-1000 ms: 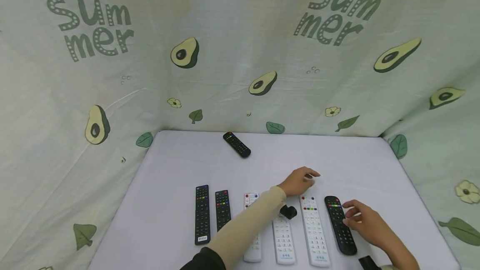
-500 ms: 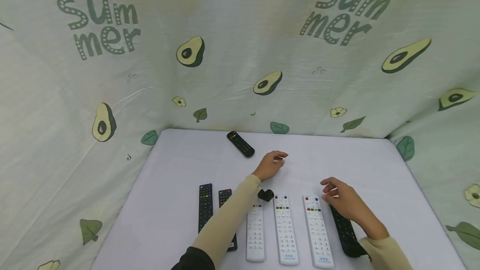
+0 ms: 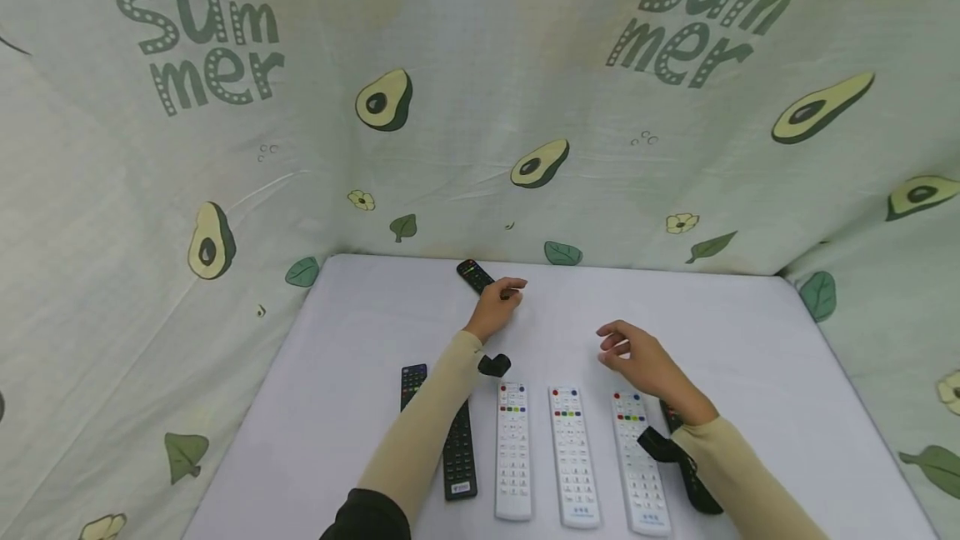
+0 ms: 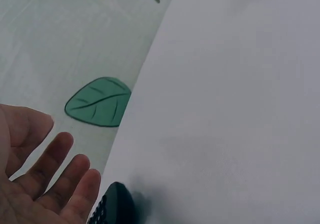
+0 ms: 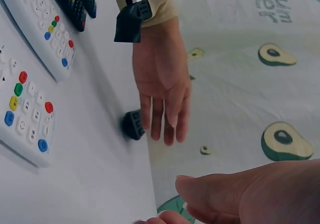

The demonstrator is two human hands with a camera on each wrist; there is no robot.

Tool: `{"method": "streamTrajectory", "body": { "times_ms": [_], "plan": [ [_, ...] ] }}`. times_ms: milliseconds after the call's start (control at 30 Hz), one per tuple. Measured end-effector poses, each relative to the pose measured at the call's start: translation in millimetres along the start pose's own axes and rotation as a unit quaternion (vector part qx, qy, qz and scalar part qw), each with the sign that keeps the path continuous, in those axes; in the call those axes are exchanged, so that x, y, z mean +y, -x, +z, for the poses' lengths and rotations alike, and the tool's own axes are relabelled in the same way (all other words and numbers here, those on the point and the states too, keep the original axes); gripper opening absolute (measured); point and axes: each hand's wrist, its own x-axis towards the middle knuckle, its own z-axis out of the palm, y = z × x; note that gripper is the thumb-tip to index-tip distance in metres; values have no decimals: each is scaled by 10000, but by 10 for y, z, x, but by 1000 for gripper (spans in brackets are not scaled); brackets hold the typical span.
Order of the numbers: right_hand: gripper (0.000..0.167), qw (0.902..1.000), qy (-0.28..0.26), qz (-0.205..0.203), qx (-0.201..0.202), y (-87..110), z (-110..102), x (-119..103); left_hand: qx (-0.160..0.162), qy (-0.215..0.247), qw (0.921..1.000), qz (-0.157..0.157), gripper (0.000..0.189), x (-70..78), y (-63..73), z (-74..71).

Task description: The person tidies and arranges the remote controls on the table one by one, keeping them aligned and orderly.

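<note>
A small black remote control (image 3: 474, 275) lies slanted near the back edge of the table, partly covered by my left hand (image 3: 495, 308) in the head view. In the left wrist view, my left hand (image 4: 47, 179) has its fingers spread and holds nothing; the end of the black remote (image 4: 120, 206) shows beside the fingertips. My right hand (image 3: 637, 361) hovers further right, fingers loosely bent around nothing, above the row of remotes. From the right wrist, my right hand (image 5: 235, 191) appears large in front, with the left hand (image 5: 164, 79) beyond it.
Lined up along the front are two black remotes (image 3: 460, 461) at left, three white remotes (image 3: 513, 465) in the middle, and another black remote (image 3: 702, 494) at right, partly under the right sleeve. A printed cloth (image 3: 450, 215) hangs behind the white table (image 3: 360, 315).
My left hand has moved left and back, from above the white remotes to the small black remote. My right hand has left the rightmost black remote's side, moving left and back.
</note>
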Motion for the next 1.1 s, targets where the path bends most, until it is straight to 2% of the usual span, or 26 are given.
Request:
{"method": "streamTrajectory", "body": {
  "times_ms": [133, 300, 400, 533, 767, 967, 1100],
  "plan": [
    [34, 9999, -143, -36, -17, -157, 89, -46, 214, 47, 9997, -75, 32, -66, -27, -201],
    [34, 9997, -254, 41, -19, -352, 217, -89, 632, -22, 9980, -49, 33, -186, -58, -452],
    [36, 9994, -346, 97, -21, -454, 304, -109, 877, -133, 9960, -142, 33, -264, -77, -577],
    [39, 9985, -504, 208, 6, -581, 420, -145, 1032, -128, 9940, -351, 36, -340, -99, -705],
    [44, 9943, -908, 558, -67, -790, 614, -217, 1157, -233, 9903, -732, 47, -442, -180, -793],
    [49, 9882, -1258, 868, -83, -957, 799, -262, 1005, -357, 9906, -858, 55, -501, -249, -838],
    [53, 9866, -1299, 987, -91, -1066, 896, -277, 910, -429, 9904, -944, 59, -531, -283, -881]
  ]
}}
